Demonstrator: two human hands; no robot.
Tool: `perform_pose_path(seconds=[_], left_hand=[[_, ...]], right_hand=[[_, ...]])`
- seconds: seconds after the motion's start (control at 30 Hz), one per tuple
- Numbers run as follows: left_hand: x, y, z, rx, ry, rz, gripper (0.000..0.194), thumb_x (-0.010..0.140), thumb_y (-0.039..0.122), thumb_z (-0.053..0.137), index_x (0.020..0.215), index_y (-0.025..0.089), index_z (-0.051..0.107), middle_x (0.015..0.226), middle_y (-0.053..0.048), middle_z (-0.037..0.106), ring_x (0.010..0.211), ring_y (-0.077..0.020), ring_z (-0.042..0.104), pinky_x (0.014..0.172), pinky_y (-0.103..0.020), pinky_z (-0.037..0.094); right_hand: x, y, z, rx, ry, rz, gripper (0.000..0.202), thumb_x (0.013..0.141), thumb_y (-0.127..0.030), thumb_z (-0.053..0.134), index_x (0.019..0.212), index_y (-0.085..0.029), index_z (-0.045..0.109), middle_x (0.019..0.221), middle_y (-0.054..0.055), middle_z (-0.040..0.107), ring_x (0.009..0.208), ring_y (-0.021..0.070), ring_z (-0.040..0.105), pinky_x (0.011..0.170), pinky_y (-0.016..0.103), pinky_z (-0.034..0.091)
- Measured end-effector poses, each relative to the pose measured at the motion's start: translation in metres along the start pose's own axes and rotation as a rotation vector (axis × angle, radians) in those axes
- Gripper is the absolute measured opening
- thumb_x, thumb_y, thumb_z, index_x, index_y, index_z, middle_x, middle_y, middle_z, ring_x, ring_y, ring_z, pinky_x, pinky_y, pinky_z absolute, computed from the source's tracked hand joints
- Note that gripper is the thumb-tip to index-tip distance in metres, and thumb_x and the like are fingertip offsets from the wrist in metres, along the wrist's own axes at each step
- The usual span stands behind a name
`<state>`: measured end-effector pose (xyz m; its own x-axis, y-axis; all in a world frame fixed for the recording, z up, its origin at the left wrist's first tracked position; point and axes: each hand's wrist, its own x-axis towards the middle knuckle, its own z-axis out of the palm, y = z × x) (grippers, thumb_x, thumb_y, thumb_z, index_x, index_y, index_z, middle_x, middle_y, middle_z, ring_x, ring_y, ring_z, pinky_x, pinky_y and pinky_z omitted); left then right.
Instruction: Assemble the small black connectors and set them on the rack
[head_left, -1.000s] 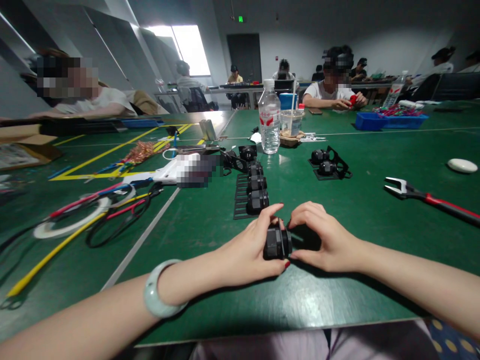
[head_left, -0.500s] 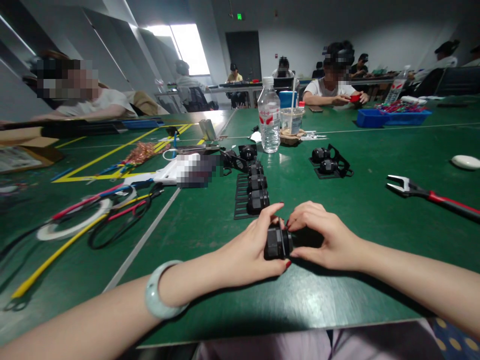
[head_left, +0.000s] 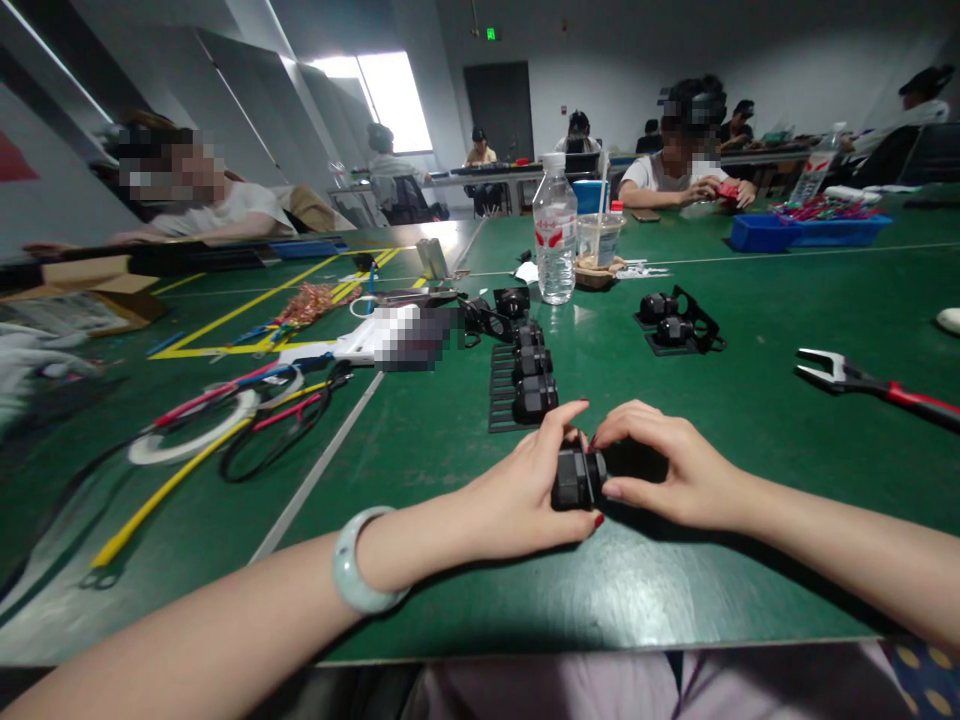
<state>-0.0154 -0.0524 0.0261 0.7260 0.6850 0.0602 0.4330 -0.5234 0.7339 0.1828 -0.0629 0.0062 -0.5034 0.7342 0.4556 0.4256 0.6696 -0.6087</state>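
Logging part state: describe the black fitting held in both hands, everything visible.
The black fitting looks like moulded plastic, a ribbed, nut-like cylinder lying on its side just above the green table. The left hand pinches one end between thumb and fingers; the right hand cups the other end, hiding that half. Whether it rests on the table cannot be told.

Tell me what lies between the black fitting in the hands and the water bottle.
In the head view, a row of black fittings on a slotted strip lies between the fitting and the bottle; beyond it is bare green table.
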Motion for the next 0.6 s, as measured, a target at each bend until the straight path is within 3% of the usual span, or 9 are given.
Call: perform_pose_path(seconds=[0.37, 0.6], left_hand=[[-0.0015, -0.0006, 0.0002, 0.003, -0.004, 0.007, 0.083, 0.063, 0.024, 0.062, 0.130, 0.019, 0.012, 0.114, -0.010, 0.042, 0.105, -0.0231, 0.045, 0.090, -0.041, 0.037], [-0.0005, -0.0007, -0.0005, -0.004, -0.012, 0.016, 0.083, 0.064, 0.024, 0.061, 0.130, 0.018, 0.011, 0.111, -0.009, 0.044, 0.105, -0.0218, 0.045, 0.091, -0.039, 0.036]], right_hand=[[-0.0011, 0.0002, -0.0006, -0.054, -0.025, -0.023, 0.028, 0.073, -0.037, 0.058, 0.092, -0.018, 0.053, 0.087, 0.007, 0.059, 0.084, 0.0195, 0.053, 0.074, 0.034, 0.041], [-0.0016, -0.0012, -0.0046, -0.080, -0.033, -0.056, 0.039, 0.067, -0.040, 0.062, 0.097, -0.018, 0.049, 0.092, 0.008, 0.056, 0.088, 0.0207, 0.050, 0.075, 0.035, 0.039]])
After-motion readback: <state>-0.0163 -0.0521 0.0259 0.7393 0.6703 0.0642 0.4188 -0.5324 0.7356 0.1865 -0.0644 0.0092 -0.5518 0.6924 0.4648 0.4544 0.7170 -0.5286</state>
